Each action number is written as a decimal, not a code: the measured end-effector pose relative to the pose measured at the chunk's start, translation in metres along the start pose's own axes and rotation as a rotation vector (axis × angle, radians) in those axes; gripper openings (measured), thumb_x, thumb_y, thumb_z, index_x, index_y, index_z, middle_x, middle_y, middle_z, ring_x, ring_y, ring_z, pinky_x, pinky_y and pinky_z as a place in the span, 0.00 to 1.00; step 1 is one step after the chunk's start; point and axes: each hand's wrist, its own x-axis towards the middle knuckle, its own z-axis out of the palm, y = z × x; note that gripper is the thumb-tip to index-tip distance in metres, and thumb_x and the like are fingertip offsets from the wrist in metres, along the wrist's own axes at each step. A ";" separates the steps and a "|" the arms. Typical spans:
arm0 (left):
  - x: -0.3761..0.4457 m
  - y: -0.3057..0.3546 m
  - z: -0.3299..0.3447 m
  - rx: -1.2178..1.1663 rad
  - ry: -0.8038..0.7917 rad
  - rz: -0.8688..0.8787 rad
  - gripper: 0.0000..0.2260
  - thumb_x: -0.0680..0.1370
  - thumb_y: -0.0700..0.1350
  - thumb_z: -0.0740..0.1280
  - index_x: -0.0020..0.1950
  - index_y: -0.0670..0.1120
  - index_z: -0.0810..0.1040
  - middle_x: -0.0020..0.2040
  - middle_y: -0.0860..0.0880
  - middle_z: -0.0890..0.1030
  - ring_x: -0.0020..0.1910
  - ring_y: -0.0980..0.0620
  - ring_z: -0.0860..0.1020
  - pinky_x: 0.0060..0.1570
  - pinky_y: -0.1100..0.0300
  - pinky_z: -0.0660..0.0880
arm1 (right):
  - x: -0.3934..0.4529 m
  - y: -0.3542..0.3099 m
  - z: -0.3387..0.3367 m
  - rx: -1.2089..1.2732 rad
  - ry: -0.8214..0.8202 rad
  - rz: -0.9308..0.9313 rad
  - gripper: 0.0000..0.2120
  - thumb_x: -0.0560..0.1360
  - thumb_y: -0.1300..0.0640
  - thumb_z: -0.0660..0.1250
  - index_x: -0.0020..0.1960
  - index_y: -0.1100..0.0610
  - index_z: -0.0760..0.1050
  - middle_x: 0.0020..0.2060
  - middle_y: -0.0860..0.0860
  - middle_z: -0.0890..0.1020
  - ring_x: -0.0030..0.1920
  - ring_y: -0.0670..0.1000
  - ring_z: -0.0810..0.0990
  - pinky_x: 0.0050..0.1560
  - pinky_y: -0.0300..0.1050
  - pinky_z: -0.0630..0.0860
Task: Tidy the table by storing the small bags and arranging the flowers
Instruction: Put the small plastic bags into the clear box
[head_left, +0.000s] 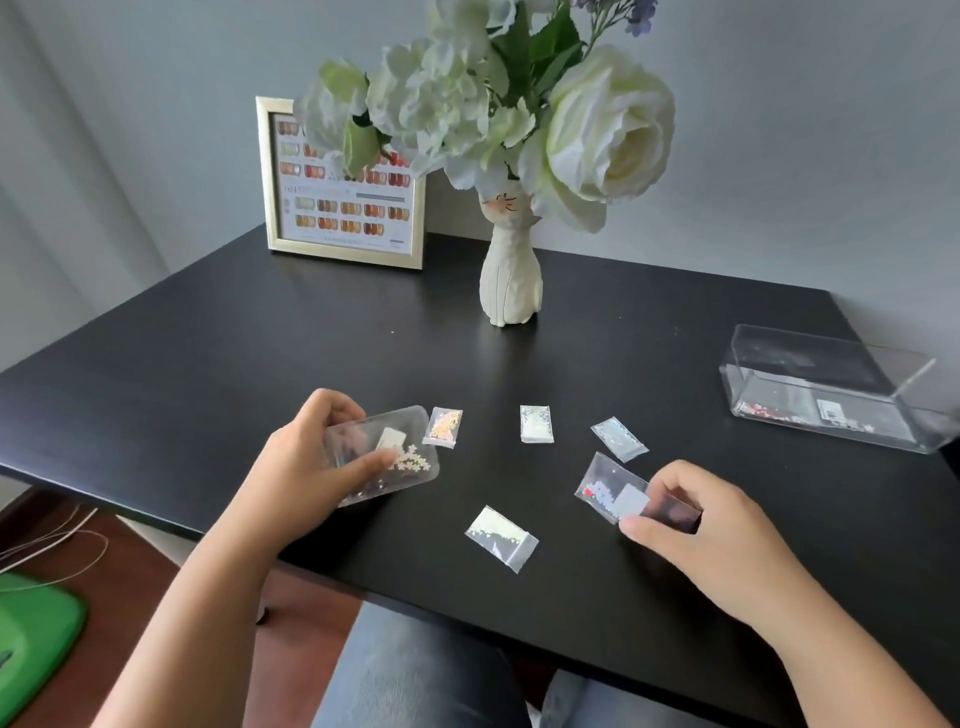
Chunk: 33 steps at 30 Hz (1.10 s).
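Fingers (382, 457) of the left hand (311, 462) pinch a clear pouch (410, 467); the right hand (696, 525) pinches a bag (608, 486).
Both sit low over the table (208, 364); thin, slippery film, best gripped at an edge.

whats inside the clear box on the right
The clear box holds a few small bags of sequins at its near wall. Glare on the walls hides an exact count.
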 end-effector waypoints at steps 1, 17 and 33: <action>0.002 0.005 0.005 -0.041 0.002 0.032 0.16 0.69 0.55 0.77 0.50 0.61 0.72 0.44 0.63 0.80 0.41 0.64 0.78 0.37 0.65 0.70 | 0.000 0.003 -0.001 0.038 0.003 -0.005 0.09 0.68 0.49 0.74 0.42 0.46 0.75 0.37 0.38 0.81 0.36 0.41 0.76 0.35 0.41 0.69; 0.047 0.148 0.116 -0.340 -0.250 0.547 0.10 0.79 0.41 0.68 0.50 0.57 0.80 0.44 0.60 0.83 0.40 0.57 0.79 0.41 0.68 0.73 | 0.029 0.062 -0.101 0.093 0.483 -0.089 0.13 0.72 0.59 0.71 0.45 0.41 0.74 0.44 0.35 0.81 0.46 0.38 0.80 0.45 0.37 0.77; 0.061 0.214 0.181 -0.332 -0.250 0.776 0.08 0.79 0.43 0.69 0.52 0.56 0.84 0.51 0.59 0.80 0.55 0.50 0.79 0.56 0.53 0.76 | 0.100 0.131 -0.164 -0.276 0.663 0.110 0.10 0.76 0.53 0.64 0.39 0.41 0.77 0.57 0.41 0.76 0.64 0.52 0.60 0.62 0.56 0.55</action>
